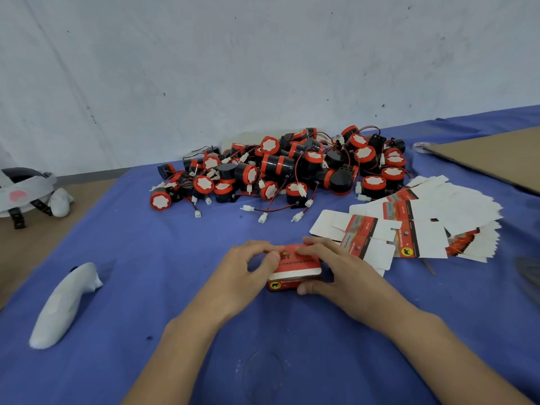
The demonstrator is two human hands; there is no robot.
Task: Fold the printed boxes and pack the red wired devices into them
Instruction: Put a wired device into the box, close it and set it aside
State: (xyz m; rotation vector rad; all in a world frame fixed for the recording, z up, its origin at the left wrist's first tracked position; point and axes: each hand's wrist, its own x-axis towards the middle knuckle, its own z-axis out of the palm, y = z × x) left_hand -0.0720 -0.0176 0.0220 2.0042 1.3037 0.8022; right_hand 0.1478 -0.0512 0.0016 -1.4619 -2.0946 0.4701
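A small red printed box [295, 268] with a white flap edge sits on the blue cloth in front of me. My left hand [251, 267] pinches its top left edge with curled fingers. My right hand [330, 267] grips the box from the right, fingers lying over its top and thumb against its front face. Beyond the box lies a heap of red and black wired devices [280, 168] with white plugs. Flat unfolded printed boxes [415, 226] are fanned out to the right. What is inside the held box is hidden.
A blue cloth [163, 258] covers the table. A white controller [64, 305] lies at the left, and a headset [26, 188] rests at the far left edge. A brown cardboard sheet [496, 159] and a tape roll [420, 147] lie at the back right.
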